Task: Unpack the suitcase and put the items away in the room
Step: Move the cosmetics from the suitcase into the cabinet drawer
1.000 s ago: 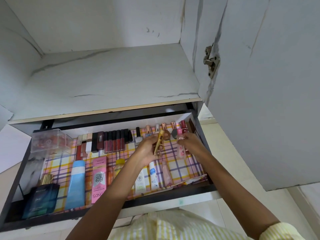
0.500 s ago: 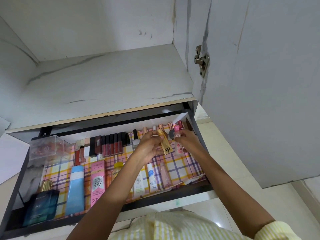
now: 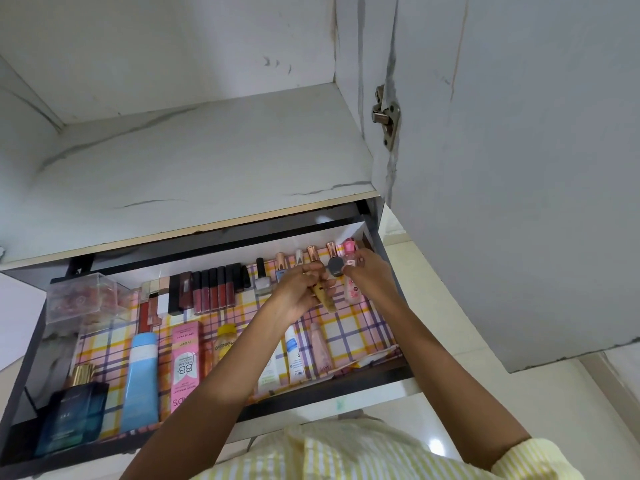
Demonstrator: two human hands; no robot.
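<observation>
Black-framed drawer lined with checked paper (image 3: 329, 385), pulled out under a white shelf. Left hand (image 3: 299, 292) has its fingers curled round a slim gold cosmetic tube (image 3: 325, 301), held tilted near the drawer's back right corner. It is probably bound for the row of rose-gold-capped bottles (image 3: 312, 251) along the back edge. Right hand (image 3: 372, 277) pinches a clear bottle with a pink cap (image 3: 350, 293) at that row's right end, apparently steadying it to make a gap. Contents lie grouped by kind.
</observation>
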